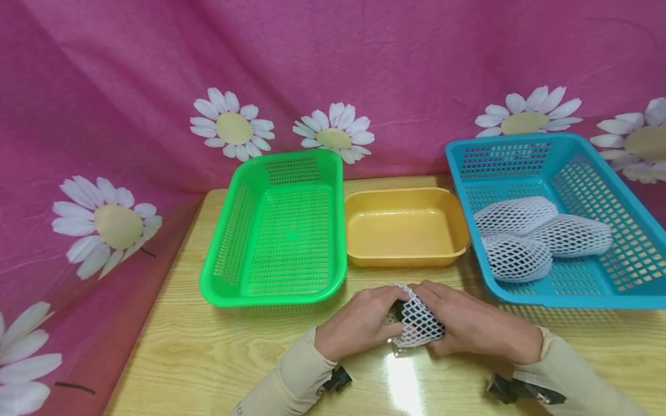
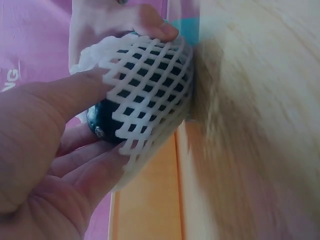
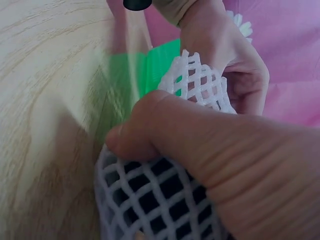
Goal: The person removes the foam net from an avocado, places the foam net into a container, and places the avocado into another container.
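Note:
Between the two hands, over the wooden table, is a white foam net sleeve (image 1: pixel 420 323) with a dark, glossy, rounded item (image 2: pixel 106 120) inside it. In the left wrist view the item's dark end shows at the sleeve's open edge. My left hand (image 1: pixel 359 325) pinches that edge between thumb and fingers. From the other side my right hand (image 1: pixel 470 322) grips the covered part, its thumb (image 3: pixel 150 125) lying across the net. A loose flap of net stands out toward the left hand in the right wrist view. The item's exact kind cannot be told.
A green basket (image 1: pixel 208 283) stands at the left on the table. Beside it sits a shallow yellow basin (image 1: pixel 406 261). At the right is a blue basket (image 1: pixel 572 300) holding three white-netted items (image 1: pixel 520 258). A pink daisy-print cloth (image 1: pixel 406 69) hangs behind.

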Demonstrator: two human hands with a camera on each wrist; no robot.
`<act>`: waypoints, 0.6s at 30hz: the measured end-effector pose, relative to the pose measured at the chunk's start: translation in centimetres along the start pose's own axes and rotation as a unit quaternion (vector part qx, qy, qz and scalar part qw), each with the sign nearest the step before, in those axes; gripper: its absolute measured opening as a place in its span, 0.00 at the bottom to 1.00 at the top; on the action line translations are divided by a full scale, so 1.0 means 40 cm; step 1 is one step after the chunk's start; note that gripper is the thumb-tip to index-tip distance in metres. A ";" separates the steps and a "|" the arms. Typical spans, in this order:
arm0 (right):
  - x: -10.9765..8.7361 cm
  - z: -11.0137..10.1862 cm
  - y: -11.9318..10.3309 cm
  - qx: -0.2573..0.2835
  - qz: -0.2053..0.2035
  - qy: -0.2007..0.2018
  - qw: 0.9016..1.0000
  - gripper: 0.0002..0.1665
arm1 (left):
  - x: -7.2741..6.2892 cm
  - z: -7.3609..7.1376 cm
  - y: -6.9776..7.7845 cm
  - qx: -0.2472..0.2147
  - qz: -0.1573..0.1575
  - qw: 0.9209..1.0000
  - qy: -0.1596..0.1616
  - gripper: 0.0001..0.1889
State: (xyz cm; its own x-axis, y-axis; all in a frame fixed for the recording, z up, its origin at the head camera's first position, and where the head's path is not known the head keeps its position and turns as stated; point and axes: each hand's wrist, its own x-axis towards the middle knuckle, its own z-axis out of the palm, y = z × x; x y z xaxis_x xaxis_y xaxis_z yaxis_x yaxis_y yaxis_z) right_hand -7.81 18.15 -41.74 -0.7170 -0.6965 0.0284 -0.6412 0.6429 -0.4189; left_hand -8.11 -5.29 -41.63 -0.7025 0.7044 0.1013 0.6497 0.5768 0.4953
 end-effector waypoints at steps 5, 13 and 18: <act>0.001 -0.004 0.001 -0.002 -0.001 0.006 1.000 0.54 | -0.003 -0.003 0.000 0.006 -0.002 1.000 0.005 0.22; -0.001 -0.009 -0.001 -0.011 0.011 0.001 1.000 0.53 | -0.005 -0.008 0.000 0.010 -0.008 1.000 0.005 0.21; -0.004 -0.012 0.001 -0.012 0.016 -0.008 1.000 0.53 | -0.007 -0.011 -0.001 0.014 -0.009 1.000 0.000 0.22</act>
State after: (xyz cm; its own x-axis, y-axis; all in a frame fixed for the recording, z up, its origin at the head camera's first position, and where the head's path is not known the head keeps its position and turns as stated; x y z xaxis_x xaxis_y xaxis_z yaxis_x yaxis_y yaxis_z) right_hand -7.85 18.42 -41.33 -0.7330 -0.6803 0.0002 -0.6245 0.6728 -0.3967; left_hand -8.07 -5.67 -41.31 -0.7144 0.6937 0.0916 0.6445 0.6014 0.4721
